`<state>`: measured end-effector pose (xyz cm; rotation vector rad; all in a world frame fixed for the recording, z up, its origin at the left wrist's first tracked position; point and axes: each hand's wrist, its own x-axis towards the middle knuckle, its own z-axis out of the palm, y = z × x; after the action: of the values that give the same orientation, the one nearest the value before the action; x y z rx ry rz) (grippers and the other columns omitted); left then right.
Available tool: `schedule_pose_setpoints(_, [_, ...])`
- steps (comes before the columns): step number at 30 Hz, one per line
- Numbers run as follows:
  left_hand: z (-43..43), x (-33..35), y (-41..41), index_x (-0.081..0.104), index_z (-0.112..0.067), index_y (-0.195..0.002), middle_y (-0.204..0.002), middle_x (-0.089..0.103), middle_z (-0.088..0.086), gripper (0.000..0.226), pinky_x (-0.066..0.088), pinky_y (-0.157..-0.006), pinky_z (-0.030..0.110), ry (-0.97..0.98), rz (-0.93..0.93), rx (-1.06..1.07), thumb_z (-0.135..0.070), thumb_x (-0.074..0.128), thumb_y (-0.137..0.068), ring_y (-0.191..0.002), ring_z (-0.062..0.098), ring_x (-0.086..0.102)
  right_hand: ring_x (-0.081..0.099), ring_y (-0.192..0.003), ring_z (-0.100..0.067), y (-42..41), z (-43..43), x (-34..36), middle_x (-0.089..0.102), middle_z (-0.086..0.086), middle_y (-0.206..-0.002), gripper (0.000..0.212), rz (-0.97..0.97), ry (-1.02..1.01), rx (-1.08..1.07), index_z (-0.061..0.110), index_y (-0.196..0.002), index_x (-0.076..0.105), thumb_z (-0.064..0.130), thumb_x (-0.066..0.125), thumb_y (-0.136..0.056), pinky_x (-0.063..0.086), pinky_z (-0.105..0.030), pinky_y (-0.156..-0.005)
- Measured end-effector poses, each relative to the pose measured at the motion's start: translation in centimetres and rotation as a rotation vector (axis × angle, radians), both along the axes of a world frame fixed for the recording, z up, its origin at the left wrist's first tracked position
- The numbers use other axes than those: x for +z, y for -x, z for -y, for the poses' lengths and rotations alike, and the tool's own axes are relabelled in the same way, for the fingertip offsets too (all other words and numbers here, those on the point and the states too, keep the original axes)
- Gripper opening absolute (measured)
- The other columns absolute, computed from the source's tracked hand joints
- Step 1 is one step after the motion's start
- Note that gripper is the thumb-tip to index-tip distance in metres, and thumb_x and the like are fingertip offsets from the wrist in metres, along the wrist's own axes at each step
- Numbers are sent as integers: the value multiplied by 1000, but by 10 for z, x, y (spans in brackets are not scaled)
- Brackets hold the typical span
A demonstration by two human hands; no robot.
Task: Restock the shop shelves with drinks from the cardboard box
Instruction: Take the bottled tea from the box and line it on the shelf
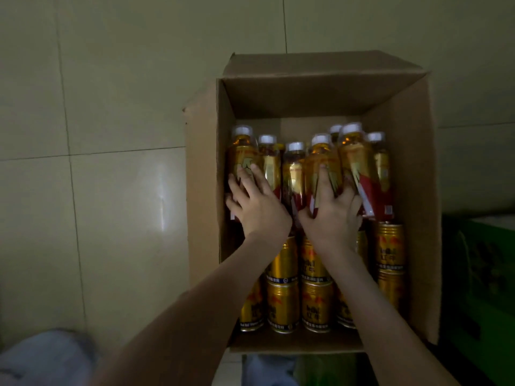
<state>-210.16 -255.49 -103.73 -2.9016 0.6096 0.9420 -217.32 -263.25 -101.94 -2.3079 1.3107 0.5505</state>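
My hands were in a cardboard box [202, 168] of drinks.
Left grip [256, 203] lay released on the ten o'clock bottle [243, 153]; right grip [331, 210] grasped the twelve o'clock bottle [320, 156].

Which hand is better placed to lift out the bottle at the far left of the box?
The left hand. Its fingers lie on the leftmost bottle, whereas the right hand is on a middle bottle and would have to cross over the left arm.
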Motion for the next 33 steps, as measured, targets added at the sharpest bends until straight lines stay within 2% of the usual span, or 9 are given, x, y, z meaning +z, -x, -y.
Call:
schedule_pose_setpoints(5, [-8, 3, -3, -8, -15, -152, -156, -3, 18, 91, 18, -112, 51, 38, 22, 12, -36, 56, -90, -141, 40, 7, 25, -132, -35, 11, -17, 30, 25, -21, -147, 91, 182, 19, -22, 34, -153, 5, 37, 65, -84, 35, -48, -103])
schedule_pose_setpoints(9, [-6, 3, -4, -4, -26, -152, -155, -10, 21, 85, 15, -113, 53, 44, -18, 67, -39, 54, -92, -140, 41, 4, 36, -120, -37, 30, -32, 36, 35, -23, -139, 94, 184, 69, -17, 31, -152, 15, 33, 72, -78, 43, -50, -92])
schedule_pose_setpoints(12, [10, 2, -8, -1, -34, -152, -153, -10, 22, 89, 13, -113, 55, 18, -88, 186, -37, 61, -87, -139, 43, 1, 42, -114, -39, 50, -38, 29, 40, -23, -134, 93, 154, 27, -53, 29, -152, 19, 33, 73, -76, 46, -54, -88])
schedule_pose_setpoints(15, [17, 0, -19, -1, -38, -150, -151, 0, 23, 97, 17, -110, 55, 39, -84, 322, -36, 68, -82, -135, 45, 9, 39, -116, -39, 64, -33, 25, 39, -23, -136, 92, 167, -2, -103, 32, -151, 15, 33, 68, -77, 44, -51, -87])
schedule_pose_setpoints(18, [9, -4, -18, -13, -33, -149, -150, 5, 24, 108, 20, -108, 52, 1, -44, 260, -43, 70, -80, -134, 44, 14, 32, -120, -32, 71, -23, 23, 33, -18, -138, 96, 176, -75, -106, 42, -150, -1, 35, 65, -80, 41, -44, -91])
schedule_pose_setpoints(21, [9, -1, -18, -11, -29, -150, -145, 12, 27, 107, 26, -106, 49, -39, -4, 212, -45, 69, -80, -129, 43, 22, 38, -124, -32, 71, -13, 21, 29, -16, -141, 105, 133, -125, -69, 49, -145, -15, 38, 68, -81, 41, -42, -96])
schedule_pose_setpoints(24, [9, 5, -14, -9, -29, -150, -141, 16, 26, 104, 28, -103, 48, -36, -11, 217, -46, 67, -81, -125, 41, 26, 38, -127, -33, 66, -7, 24, 25, -14, -145, 102, 81, -163, -27, 50, -144, -17, 39, 64, -85, 43, -43, -96])
schedule_pose_setpoints(27, [6, 6, -4, -11, -32, -149, -142, 13, 24, 104, 28, -105, 51, -19, -30, 234, -45, 67, -82, -128, 41, 23, 39, -126, -34, 58, -3, 25, 25, -15, -144, 98, 27, -138, 36, 47, -146, -17, 41, 62, -87, 43, -42, -96])
schedule_pose_setpoints(33, [3, 19, -12, -10, -38, -148, -150, -3, 20, 107, 35, -103, 50, 23, -245, 320, -39, 72, -79, -132, 45, 23, 38, -126, -35, 57, -3, 30, 23, -17, -145, 97, 17, -168, 4, 47, -147, -14, 39, 63, -88, 41, -44, -97])
